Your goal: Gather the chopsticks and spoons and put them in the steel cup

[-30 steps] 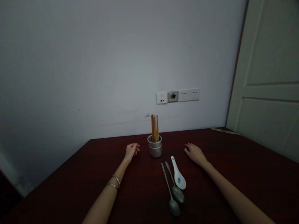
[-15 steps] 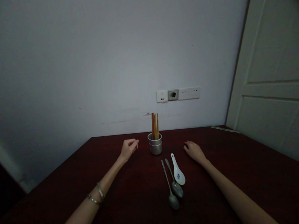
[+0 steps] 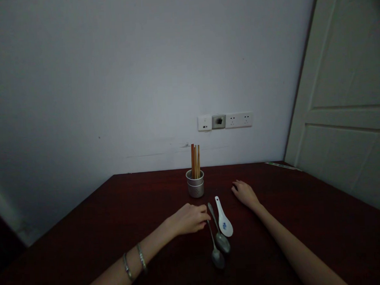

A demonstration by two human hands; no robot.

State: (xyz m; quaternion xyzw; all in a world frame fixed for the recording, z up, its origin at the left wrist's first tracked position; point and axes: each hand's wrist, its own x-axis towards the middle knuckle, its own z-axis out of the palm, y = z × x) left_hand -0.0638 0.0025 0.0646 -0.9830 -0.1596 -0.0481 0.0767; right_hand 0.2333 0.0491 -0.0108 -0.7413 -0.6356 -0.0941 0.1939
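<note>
My left hand (image 3: 190, 218) has its fingers curled closed at the upper end of the handle of a long metal spoon (image 3: 217, 258), whose bowl lies on the table toward me. The fingers cover the handle's tip. Just right of it lies a second metal spoon (image 3: 223, 243). Beside that is a white ceramic soup spoon (image 3: 225, 226) with a blue mark in its bowl. My right hand (image 3: 244, 193) rests palm down on the table, fingers loosely stretched, holding nothing. Behind the spoons stands a metal cup (image 3: 195, 187) with several wooden chopsticks (image 3: 195, 161) upright in it.
The dark red table (image 3: 142, 195) meets a pale wall (image 3: 143, 77) at its back edge. Sockets and a switch (image 3: 218, 121) sit on that wall above the cup. A panelled door (image 3: 341, 89) stands at the right. A flat strip (image 3: 284, 166) lies at the far right corner.
My left hand has moved right and toward me, from left of the cup to the handle of the leftmost metal spoon. My right hand and the spoons have stayed in place.
</note>
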